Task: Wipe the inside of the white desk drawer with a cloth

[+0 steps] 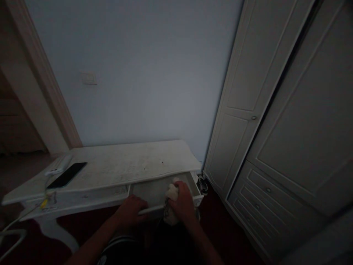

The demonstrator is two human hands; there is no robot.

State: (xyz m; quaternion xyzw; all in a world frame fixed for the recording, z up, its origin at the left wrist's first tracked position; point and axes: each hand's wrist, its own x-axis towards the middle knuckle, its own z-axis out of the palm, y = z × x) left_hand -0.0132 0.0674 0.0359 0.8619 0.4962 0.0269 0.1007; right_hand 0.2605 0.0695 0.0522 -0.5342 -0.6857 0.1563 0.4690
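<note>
A white console table [124,165] stands against the wall, and its right drawer [154,193] is pulled out. My left hand [132,211] grips the drawer's front edge with fingers curled over it. My right hand [183,204] is closed on a pale crumpled cloth [171,193] held over the drawer's right part. The cloth hangs down past the drawer front.
A black phone [67,175] and a white remote [59,165] lie on the table's left end, with a cable [16,219] trailing off it. A tall white wardrobe [275,121] with drawers fills the right. A door frame [41,84] stands at left. The floor is dark red.
</note>
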